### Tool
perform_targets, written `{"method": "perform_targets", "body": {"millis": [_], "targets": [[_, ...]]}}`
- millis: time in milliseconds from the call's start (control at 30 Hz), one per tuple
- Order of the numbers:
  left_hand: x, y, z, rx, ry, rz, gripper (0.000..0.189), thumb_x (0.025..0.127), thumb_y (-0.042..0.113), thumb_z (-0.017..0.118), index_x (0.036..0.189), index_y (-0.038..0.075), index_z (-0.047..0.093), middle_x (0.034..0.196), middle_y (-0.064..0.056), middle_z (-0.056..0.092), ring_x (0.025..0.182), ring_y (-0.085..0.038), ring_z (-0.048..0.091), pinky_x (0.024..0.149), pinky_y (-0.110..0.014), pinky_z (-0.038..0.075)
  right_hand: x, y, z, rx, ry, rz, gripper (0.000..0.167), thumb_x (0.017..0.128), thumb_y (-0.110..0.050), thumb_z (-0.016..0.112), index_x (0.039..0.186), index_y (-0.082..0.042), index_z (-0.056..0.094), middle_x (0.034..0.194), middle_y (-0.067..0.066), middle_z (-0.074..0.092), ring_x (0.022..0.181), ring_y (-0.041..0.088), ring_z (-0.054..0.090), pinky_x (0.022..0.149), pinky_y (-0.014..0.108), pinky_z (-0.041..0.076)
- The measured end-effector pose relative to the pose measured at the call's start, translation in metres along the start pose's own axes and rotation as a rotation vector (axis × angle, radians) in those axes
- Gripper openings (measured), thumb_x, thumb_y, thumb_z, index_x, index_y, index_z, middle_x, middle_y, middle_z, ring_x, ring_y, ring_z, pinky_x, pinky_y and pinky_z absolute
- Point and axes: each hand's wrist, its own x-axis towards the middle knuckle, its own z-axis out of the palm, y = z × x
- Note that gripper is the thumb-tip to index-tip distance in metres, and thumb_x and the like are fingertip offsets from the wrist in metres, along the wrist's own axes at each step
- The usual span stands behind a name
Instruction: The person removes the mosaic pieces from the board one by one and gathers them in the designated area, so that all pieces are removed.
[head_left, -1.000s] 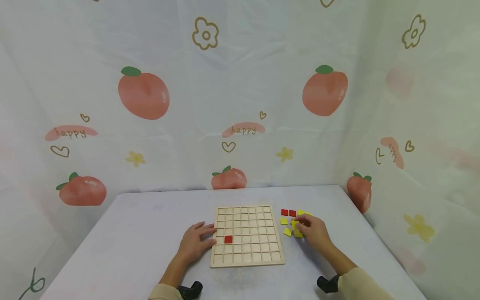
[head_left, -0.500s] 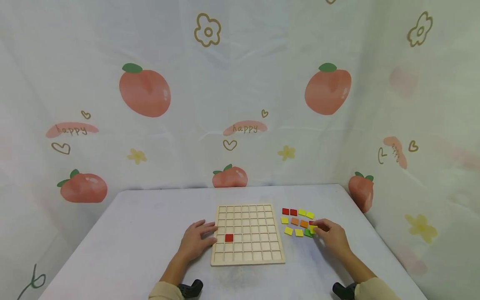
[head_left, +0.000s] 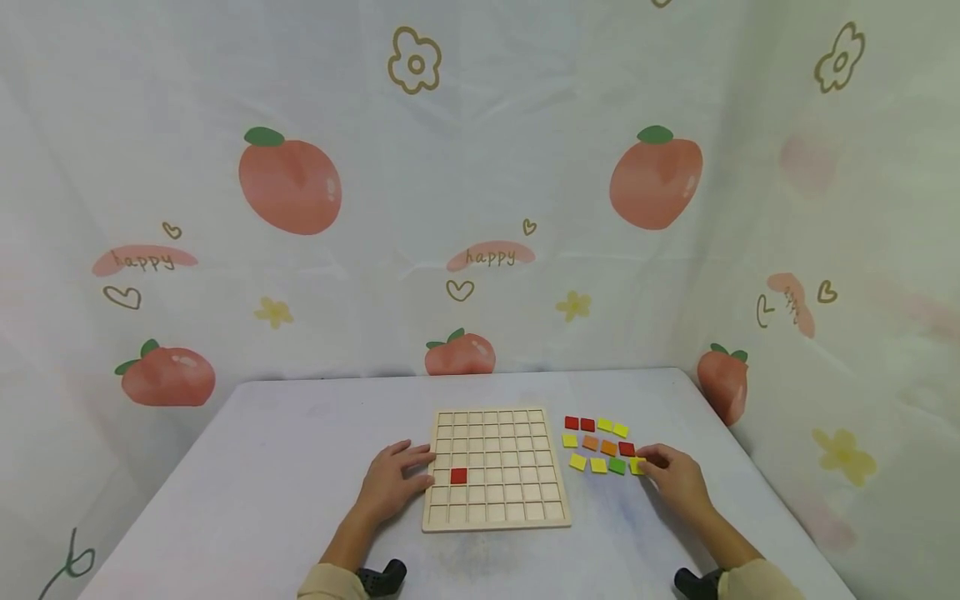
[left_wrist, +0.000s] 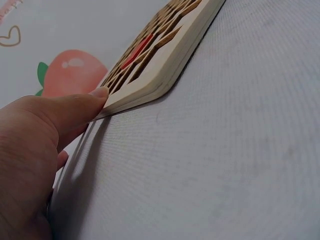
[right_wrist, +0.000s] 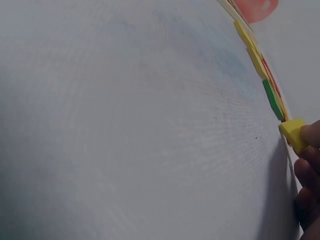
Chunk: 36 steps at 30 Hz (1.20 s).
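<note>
A wooden grid board (head_left: pixel 497 527) lies on the table with one red tile (head_left: pixel 458 476) in a left-hand cell. My left hand (head_left: pixel 387 482) rests at the board's left edge, its thumb (left_wrist: pixel 82 111) touching the rim near a corner. To the right of the board, my right hand (head_left: pixel 678 482) pinches a yellow tile (right_wrist: pixel 294 131) between thumb and finger, at the right end of the nearest row of tiles. Beside it lie a green tile (head_left: pixel 617 466) and a red tile (head_left: pixel 626 449). Some fingers of the right hand are cut off in its wrist view.
Other loose tiles lie in rough rows right of the board: two orange tiles (head_left: pixel 599 446), two red tiles (head_left: pixel 579 424) at the back and several yellow tiles (head_left: pixel 597 466). A white table (head_left: pixel 300 467) meets a printed curtain (head_left: pixel 375 292) at the back.
My right hand has moved right and slightly toward me with the yellow tile, uncovering the orange, red and green tiles. The left hand has stayed at the board's edge.
</note>
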Motion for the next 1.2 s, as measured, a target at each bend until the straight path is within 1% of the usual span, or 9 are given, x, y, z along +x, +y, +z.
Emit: {"method": "perform_targets", "body": {"millis": [67,267,467,700,833,967,1067,1200], "targets": [[0.0,0.0,0.0,-0.002,-0.004,-0.001,0.038,0.081,0.028,0.077,0.117,0.017,0.073,0.128,0.002,0.064,0.132,-0.033,0.042,0.106,-0.059,0.03,0.001,0.0,0.0,-0.011,-0.002,0.003,0.015,0.089,-0.003,0.065,0.103,0.001,0.069,0.093,0.009,0.066,0.084,0.025,0.055,0.072,0.03,0.052],[0.0,0.001,-0.001,-0.005,-0.013,-0.01,0.038,0.081,0.029,0.077,0.117,0.018,0.073,0.128,0.002,0.063,0.133,-0.033,0.041,0.106,-0.06,0.03,0.004,-0.001,0.002,-0.049,0.002,0.008,0.014,0.086,-0.004,0.068,0.1,0.0,0.068,0.085,0.007,0.059,0.08,0.024,0.05,0.063,0.027,0.047],[0.001,-0.002,-0.001,-0.008,-0.005,0.006,0.038,0.081,0.028,0.078,0.117,0.017,0.073,0.128,0.002,0.063,0.132,-0.033,0.042,0.105,-0.059,0.03,0.009,-0.008,-0.001,-0.07,-0.007,0.01,0.015,0.087,-0.006,0.067,0.101,0.0,0.065,0.094,0.01,0.057,0.082,0.024,0.051,0.063,0.03,0.049],[0.0,-0.002,0.001,-0.014,-0.008,-0.016,0.038,0.081,0.029,0.077,0.117,0.017,0.073,0.128,0.002,0.063,0.132,-0.033,0.042,0.105,-0.06,0.03,0.022,-0.02,0.001,-0.078,-0.008,0.009,0.016,0.089,-0.01,0.068,0.103,-0.001,0.066,0.096,0.01,0.058,0.081,0.024,0.05,0.059,0.027,0.048],[0.0,0.0,0.001,-0.019,-0.004,-0.012,0.038,0.08,0.029,0.078,0.116,0.017,0.073,0.127,0.002,0.064,0.132,-0.034,0.042,0.105,-0.06,0.03,0.03,-0.03,0.006,-0.082,0.013,-0.02,0.015,0.088,-0.009,0.07,0.101,-0.002,0.067,0.096,0.01,0.059,0.082,0.024,0.051,0.062,0.026,0.048],[0.0,0.001,0.001,-0.012,-0.009,-0.009,0.038,0.081,0.029,0.078,0.117,0.017,0.073,0.128,0.003,0.064,0.132,-0.034,0.042,0.105,-0.06,0.029,0.036,-0.041,0.012,-0.074,0.027,-0.056,0.014,0.087,-0.006,0.07,0.1,-0.002,0.068,0.093,0.01,0.06,0.081,0.024,0.052,0.066,0.028,0.05],[0.0,0.001,0.001,-0.005,-0.009,-0.012,0.038,0.081,0.029,0.078,0.117,0.018,0.073,0.128,0.003,0.063,0.132,-0.034,0.042,0.105,-0.06,0.03,0.04,-0.049,0.018,-0.061,0.013,-0.069,0.014,0.087,-0.006,0.07,0.1,-0.002,0.068,0.092,0.008,0.06,0.081,0.024,0.053,0.068,0.029,0.051],[0.001,0.0,0.0,0.0,-0.006,-0.016,0.038,0.081,0.029,0.077,0.117,0.018,0.073,0.128,0.003,0.063,0.132,-0.033,0.042,0.105,-0.06,0.03,0.042,-0.061,0.028,-0.039,-0.013,-0.078,0.014,0.087,-0.009,0.07,0.1,-0.003,0.069,0.092,0.007,0.06,0.081,0.023,0.053,0.067,0.027,0.051]]}}
